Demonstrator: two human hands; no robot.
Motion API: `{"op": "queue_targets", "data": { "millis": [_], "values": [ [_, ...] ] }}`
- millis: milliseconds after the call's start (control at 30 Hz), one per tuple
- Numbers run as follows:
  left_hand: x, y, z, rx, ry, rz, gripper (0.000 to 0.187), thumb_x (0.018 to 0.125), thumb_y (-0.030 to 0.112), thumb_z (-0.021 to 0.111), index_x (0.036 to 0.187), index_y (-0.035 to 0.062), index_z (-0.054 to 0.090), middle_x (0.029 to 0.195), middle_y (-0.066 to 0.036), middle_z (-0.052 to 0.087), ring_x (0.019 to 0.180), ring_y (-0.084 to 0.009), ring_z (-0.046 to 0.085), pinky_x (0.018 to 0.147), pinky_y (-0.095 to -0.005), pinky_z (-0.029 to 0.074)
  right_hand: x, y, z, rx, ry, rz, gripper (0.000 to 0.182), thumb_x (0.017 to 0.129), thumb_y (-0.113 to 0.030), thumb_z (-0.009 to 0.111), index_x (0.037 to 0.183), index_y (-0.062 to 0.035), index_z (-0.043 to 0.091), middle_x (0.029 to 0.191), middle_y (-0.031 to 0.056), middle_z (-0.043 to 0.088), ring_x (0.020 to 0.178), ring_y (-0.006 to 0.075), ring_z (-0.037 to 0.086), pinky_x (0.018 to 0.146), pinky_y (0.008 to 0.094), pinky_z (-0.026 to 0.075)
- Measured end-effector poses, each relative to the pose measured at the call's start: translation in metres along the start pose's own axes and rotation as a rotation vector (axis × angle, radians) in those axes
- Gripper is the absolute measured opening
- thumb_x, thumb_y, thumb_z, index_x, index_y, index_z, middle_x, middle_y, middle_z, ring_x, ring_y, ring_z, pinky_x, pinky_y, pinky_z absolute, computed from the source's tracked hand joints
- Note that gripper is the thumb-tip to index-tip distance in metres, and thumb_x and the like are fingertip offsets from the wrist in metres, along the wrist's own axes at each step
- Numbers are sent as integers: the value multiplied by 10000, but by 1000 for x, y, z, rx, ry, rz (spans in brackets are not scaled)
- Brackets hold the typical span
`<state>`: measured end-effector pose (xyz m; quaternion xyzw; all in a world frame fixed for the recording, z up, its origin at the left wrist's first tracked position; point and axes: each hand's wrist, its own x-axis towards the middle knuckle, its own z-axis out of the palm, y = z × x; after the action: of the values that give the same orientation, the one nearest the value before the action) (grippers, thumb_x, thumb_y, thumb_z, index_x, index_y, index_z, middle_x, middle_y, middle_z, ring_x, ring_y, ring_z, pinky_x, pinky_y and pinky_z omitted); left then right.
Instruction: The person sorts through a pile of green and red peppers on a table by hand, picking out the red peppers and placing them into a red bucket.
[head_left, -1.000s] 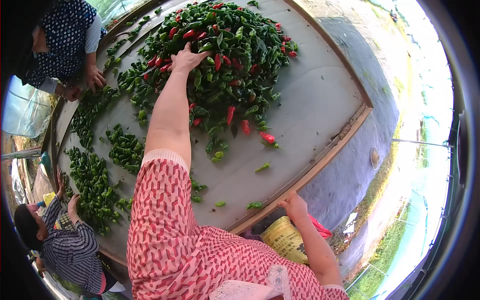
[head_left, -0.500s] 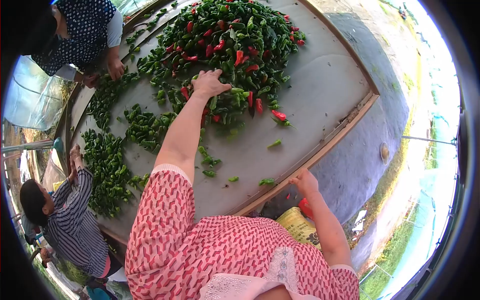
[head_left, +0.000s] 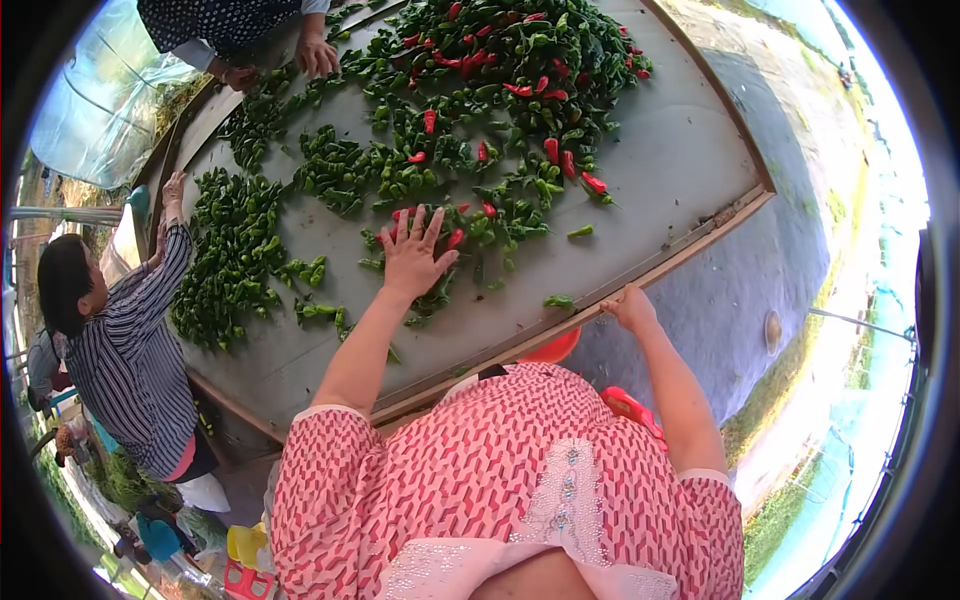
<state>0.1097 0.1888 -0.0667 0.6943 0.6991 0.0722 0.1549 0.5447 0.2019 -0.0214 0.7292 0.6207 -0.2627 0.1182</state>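
Note:
My left hand (head_left: 410, 258) lies with its fingers spread over a small cluster of green and red peppers, palm down, near the middle of the grey table (head_left: 660, 185). Above it, a large pile of green peppers (head_left: 590, 50) mixed with red ones covers the far part of the table. A red pepper (head_left: 594, 183) sits at the pile's right edge. My right hand (head_left: 630, 306) is closed at the wooden edge (head_left: 690, 248) of the table, its fingertips against the rim.
A person in a striped shirt (head_left: 135, 360) stands at the left beside green peppers (head_left: 235, 255). Another person's hands (head_left: 317, 52) are at the top left among peppers. A red basin (head_left: 552, 346) shows below the near edge, with a red object (head_left: 632, 408) nearby.
My left hand has moved from the pile down toward the near edge, and peppers now lie spread below the pile. The view has shifted. My right hand stays at the rim.

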Motion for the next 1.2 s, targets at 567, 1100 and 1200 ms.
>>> {"op": "queue_targets", "data": {
  "millis": [567,1100,1200],
  "values": [
    [-119,44,18,-156,162,-103,517,782,102,551,1295,160,580,1461,-115,424,1430,-353,243,1126,-634,157,21,-1,-11,-28,-247,-48,447,822,-341,745,833,96,651,613,175,628,497,261,659,424,367,510],
    [-197,76,36,-333,613,-475,381,775,77,511,1128,85,655,1049,-75,676,1045,-256,611,949,-508,425,-29,-30,-48,-187,-310,-355,603,881,-378,684,690,183,570,567,234,623,469,304,661,370,352,520],
    [-214,76,54,-307,776,-490,365,743,50,526,1078,69,670,959,-93,691,931,-283,645,862,-451,481,-16,-21,-42,-197,-323,-361,613,886,-392,672,707,186,577,569,234,625,477,302,665,378,353,523]
  ]
}}
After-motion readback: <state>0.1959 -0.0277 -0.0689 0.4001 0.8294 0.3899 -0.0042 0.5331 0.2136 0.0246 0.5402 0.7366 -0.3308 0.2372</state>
